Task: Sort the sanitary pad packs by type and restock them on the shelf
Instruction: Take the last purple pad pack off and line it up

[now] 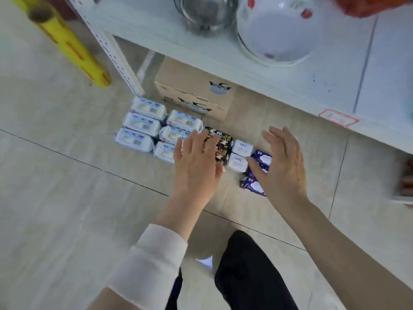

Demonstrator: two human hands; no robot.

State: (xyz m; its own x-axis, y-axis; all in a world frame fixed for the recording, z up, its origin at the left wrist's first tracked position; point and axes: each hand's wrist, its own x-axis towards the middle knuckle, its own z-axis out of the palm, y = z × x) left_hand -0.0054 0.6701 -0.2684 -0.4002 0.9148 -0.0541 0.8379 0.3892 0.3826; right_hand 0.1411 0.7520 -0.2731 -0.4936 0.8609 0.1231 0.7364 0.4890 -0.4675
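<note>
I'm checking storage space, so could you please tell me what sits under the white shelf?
A cardboard box printed with pots stands on the floor there. The shelf board covers its rear and whatever lies behind.

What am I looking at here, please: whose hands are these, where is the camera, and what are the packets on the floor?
There is no machine here: a person wears one camera on the head, looking down at their own bare hands. The left hand is over a black patterned pack of sanitary pads, the right hand over the purple packs. Both have fingers spread and hold nothing. On the tiled floor the packs lie grouped by type: white-and-blue packs at left, then the black one, two small white packs, then the purple ones. Behind them a cardboard box stands under a white shelf bearing a metal bowl and a white bowl.
</note>
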